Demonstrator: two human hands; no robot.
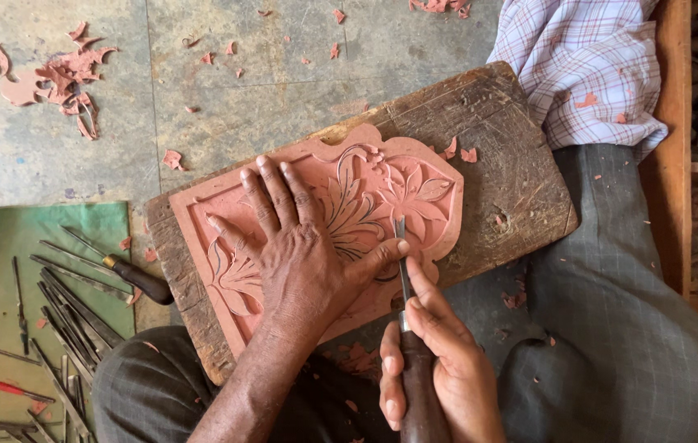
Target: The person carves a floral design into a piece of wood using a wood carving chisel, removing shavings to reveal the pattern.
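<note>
plainly, left hand (296,246): it is lying flat on the pink carved panel (316,238), fingers spread toward the far left, seemingly pinning it in place; the thumb is reaching right and touching the chisel's blade, likely steadying it.
right hand (435,365): its grip is wrapping closed round the dark handle of the chisel (405,279), blade pointing far, tip meeting the panel beside the carved flower.
panel: it is lying tilted on the wooden board (513,164), floral relief facing up, its arched end toward the far right.
board: it is resting across the person's lap, the grey trousers (611,312) showing near and right; its far corners are hanging over the floor (283,82).
open room: bare board is lying right of the panel, so the blade is having free space on that side.
edges: the panel's near edge is sitting close to the board's near edge.
spare tools (70,303): they are lying fanned on a green cloth (4,238) at the left, within reach.
chips (62,74): pink scraps are littering the floor, far left.
</note>
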